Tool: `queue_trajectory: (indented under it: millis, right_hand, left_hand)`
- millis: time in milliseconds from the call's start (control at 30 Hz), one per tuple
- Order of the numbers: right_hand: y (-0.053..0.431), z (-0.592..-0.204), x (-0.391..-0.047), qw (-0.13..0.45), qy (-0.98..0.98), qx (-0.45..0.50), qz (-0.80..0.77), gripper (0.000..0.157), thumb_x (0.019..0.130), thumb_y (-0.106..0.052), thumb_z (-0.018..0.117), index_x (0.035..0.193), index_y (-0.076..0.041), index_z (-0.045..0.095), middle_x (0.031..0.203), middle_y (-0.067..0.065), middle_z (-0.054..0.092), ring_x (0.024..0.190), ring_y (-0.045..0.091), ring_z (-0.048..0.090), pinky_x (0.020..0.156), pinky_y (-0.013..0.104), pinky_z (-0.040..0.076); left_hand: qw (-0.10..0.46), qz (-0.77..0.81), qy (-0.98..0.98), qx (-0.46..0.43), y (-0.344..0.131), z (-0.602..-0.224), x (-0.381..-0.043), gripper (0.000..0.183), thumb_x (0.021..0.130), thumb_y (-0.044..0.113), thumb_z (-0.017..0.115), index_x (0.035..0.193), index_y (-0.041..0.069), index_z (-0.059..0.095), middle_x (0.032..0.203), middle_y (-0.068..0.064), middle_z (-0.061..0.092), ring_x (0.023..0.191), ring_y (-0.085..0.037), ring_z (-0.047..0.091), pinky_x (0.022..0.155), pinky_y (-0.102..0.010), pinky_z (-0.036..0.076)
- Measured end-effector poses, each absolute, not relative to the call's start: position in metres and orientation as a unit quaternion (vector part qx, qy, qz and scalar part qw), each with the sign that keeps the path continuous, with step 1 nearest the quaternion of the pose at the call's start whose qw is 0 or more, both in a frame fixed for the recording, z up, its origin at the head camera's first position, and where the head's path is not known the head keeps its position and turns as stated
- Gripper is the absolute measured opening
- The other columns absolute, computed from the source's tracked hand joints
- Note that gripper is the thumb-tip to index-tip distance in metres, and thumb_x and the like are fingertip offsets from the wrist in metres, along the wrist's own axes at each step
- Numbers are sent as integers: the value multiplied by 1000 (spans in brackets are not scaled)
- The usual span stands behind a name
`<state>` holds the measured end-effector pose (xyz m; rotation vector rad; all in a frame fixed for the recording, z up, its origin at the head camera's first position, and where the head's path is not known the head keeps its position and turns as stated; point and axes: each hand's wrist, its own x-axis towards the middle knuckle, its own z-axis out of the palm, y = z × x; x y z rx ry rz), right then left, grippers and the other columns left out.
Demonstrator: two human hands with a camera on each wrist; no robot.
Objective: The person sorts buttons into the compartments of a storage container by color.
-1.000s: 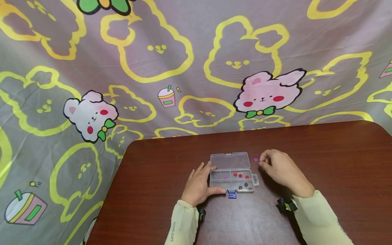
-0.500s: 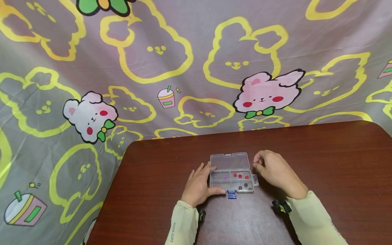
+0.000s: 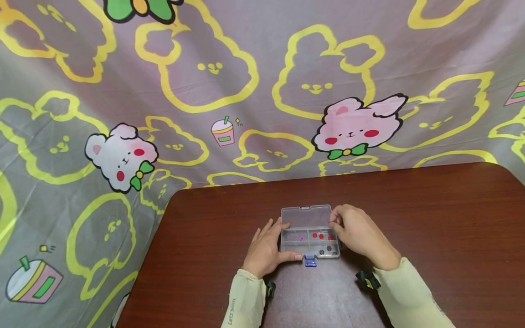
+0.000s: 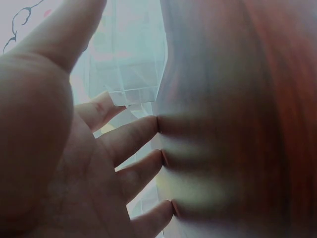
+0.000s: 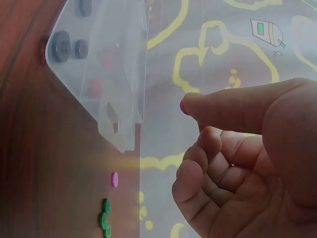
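A clear compartment box (image 3: pixel 290 248) lies with its lid (image 3: pixel 305 217) swung back. My left hand (image 3: pixel 264 250) grips its left end, thumb along the front and index finger at the back. One compartment has a purple button (image 3: pixel 302 238), another has red buttons (image 3: pixel 321 236), and black buttons (image 3: pixel 329 248) sit in front of those. Above the box's right back corner is my right hand (image 3: pixel 361 232). In the right wrist view, its thumb and index finger pinch a small purple button (image 5: pixel 184 106), mostly hidden by the thumb. The head view hides that button.
In the right wrist view, a pink-purple button (image 5: pixel 115 179) and several green buttons (image 5: pixel 105 219) lie on the brown table (image 3: pixel 221 218) beyond the box's hanging tab (image 5: pixel 116 131). A blue latch (image 3: pixel 310 261) sticks out at the box front. A patterned cloth (image 3: pixel 262 91) hangs behind.
My right hand has moved left from beside the box to over its right edge. The purple button seen on the table earlier is no longer visible there. The left hand stays put.
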<state>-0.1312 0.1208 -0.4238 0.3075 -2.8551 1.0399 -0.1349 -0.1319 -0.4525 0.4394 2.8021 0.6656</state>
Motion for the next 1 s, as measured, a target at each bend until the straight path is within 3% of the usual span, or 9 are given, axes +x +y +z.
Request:
queue_trajectory:
  millis: [1000]
  right_hand:
    - [89, -428, -130, 27, -927, 127, 353, 14, 89, -3, 72, 81, -12, 64, 76, -2, 53, 64, 10, 47, 59, 27, 42]
  left_hand:
    - [107, 228, 954, 159, -132, -453, -135, 89, 75, 61, 79, 148, 20, 51, 161, -8, 35, 151, -27, 25, 121, -55, 19]
